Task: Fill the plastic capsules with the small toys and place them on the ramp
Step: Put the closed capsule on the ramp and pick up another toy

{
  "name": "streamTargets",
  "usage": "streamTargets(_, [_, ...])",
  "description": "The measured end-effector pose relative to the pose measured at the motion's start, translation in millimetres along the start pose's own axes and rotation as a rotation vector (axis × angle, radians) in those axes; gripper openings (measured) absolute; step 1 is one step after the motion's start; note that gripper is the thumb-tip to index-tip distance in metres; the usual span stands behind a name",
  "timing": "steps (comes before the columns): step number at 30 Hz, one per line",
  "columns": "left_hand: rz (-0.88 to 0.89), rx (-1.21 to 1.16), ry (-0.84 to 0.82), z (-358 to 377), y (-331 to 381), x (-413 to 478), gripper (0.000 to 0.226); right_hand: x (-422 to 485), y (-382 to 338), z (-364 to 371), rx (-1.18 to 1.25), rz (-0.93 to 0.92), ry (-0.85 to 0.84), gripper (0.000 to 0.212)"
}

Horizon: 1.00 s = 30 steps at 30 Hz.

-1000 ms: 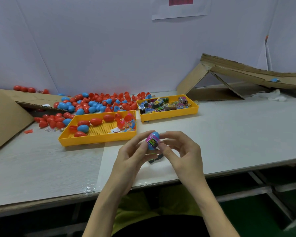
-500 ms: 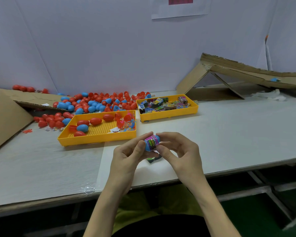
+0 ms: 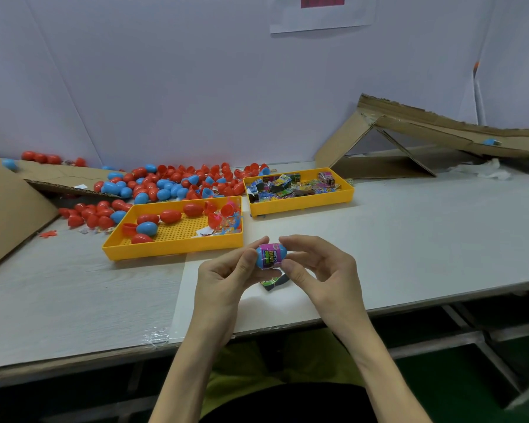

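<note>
One capsule (image 3: 271,255), long axis sideways, is pinched between left hand (image 3: 223,276) and right hand (image 3: 321,270). The ramp (image 3: 440,129), upper right, is judged nearer the latter.

Capsule (image 3: 271,255): both ends are covered where the left hand (image 3: 223,270) and right hand (image 3: 321,270) pinch it; the wrapper print is too small to read.
Packet (image 3: 274,282): dark, mostly hidden beneath the hands; can't tell what it is.
Ramp (image 3: 440,129): runs off at 3 o'clock, lower end unseen.
Cardboard (image 3: 6,209): cut off at 9 o'clock.
Notice (image 3: 321,16): cut off at 12 o'clock, red strip blurred.
Toys (image 3: 297,186): packet print unreadable.
Forearms: cut off at 6 o'clock.
</note>
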State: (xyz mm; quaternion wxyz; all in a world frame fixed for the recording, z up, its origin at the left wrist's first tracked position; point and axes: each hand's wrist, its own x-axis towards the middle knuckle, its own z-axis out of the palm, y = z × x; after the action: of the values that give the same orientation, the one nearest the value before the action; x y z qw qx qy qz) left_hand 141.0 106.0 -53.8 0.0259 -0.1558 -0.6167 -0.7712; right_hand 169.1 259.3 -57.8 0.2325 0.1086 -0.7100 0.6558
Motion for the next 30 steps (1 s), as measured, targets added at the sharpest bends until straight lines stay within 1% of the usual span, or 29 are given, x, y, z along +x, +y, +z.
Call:
streamTargets(8, [0.003, -0.014, 0.028, -0.9, -1.2, 0.5, 0.03, -0.2, -3.6, 0.1, -0.009, 0.027, -0.072, 0.031])
streamTargets(11, [0.033, 0.034, 0.034, -0.6, -2.8, 0.0, 0.029, 1.1, -0.8, 1.7, -0.053, 0.03, -0.063, 0.031])
streamTargets(15, [0.088, 0.118, 0.079, -0.4, -6.8, 0.3, 0.025, 0.6, 2.2, 1.8, -0.039, 0.03, -0.065, 0.03])
streamTargets(17, [0.111, 0.175, 0.106, 0.1, -7.8, 1.0, 0.024, 1.5, 3.7, 0.5, 0.042, -0.001, -0.027, 0.027])
streamTargets(19, [0.105, 0.307, 0.112, 1.1, -9.0, 3.7, 0.025, 3.5, 6.1, -3.3, 0.214, 0.005, 0.048, 0.029])
streamTargets(21, [0.05, 0.481, 0.043, 3.1, -11.2, 5.8, 0.037, 7.5, 6.7, -7.8, 0.384, 0.082, 0.104, 0.029])
streamTargets(23, [0.009, 0.645, -0.045, 7.1, -15.1, 5.4, 0.05, 14.7, 7.1, -14.2, 0.537, 0.2, 0.126, 0.032])
streamTargets(25, [0.02, 0.759, -0.085, 10.5, -17.2, 4.5, 0.052, 27.6, 6.8, -21.4, 0.739, 0.357, 0.134, 0.04])
streamTargets(26, [0.028, 0.785, -0.078, 11.3, -17.5, 4.4, 0.051, 35.2, 6.1, -24.0, 0.819, 0.447, 0.137, 0.04])
streamTargets(27, [0.032, 0.791, -0.064, 11.3, -17.7, 4.5, 0.05, 43.7, 6.1, -25.7, 0.865, 0.54, 0.145, 0.035])
streamTargets(29, [0.033, 0.779, -0.036, 10.0, -17.6, 4.1, 0.048, 65.3, 7.4, -26.9, 0.88, 0.702, 0.157, 0.024])
streamTargets(30, [0.033, 0.771, -0.028, 9.2, -17.7, 3.6, 0.048, 81.1, 7.2, -28.3, 0.855, 0.745, 0.156, 0.024])
